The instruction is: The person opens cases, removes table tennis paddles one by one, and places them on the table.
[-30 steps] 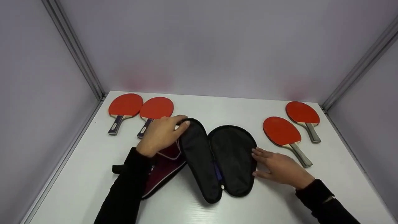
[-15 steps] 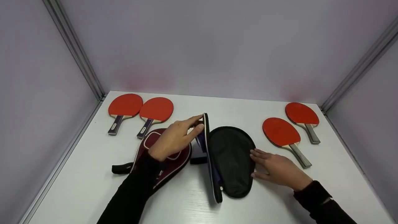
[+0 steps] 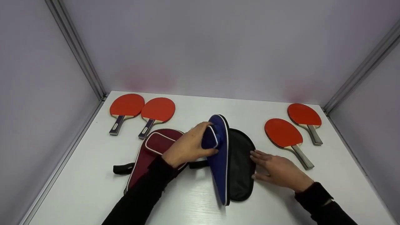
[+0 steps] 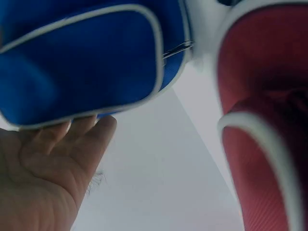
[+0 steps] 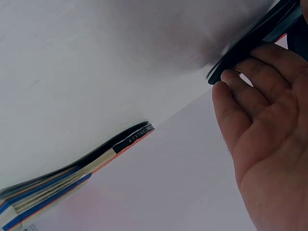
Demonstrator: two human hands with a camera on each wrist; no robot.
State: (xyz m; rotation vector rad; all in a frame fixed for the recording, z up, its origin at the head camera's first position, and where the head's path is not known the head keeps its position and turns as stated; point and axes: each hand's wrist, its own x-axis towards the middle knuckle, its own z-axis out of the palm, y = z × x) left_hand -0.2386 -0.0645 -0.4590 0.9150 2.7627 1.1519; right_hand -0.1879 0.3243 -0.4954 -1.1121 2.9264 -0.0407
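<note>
A blue table tennis paddle case (image 3: 221, 162) with white piping stands spread apart in the middle of the table. Its blue cover is tilted up on edge, and its black inner half (image 3: 241, 175) lies flat to the right. My left hand (image 3: 189, 145) rests against the blue cover, fingers and thumb spread about its raised pocket (image 4: 86, 67). At the black half's right edge, the extended fingertips of my right hand (image 3: 279, 170) touch the rim. A maroon paddle case (image 3: 140, 165) lies on the left, partly hidden under my left forearm.
Two red paddles with dark handles, a left one (image 3: 127, 105) and a right one (image 3: 158, 109), lie at the back left. At the right lie a nearer red paddle (image 3: 283, 132) and a farther one (image 3: 304, 113). Pale walls enclose the white table (image 3: 78, 187).
My left hand has moved right, swinging the case's cover up from the left past upright, so its blue outside now shows. My right hand has stayed at the black half's edge.
</note>
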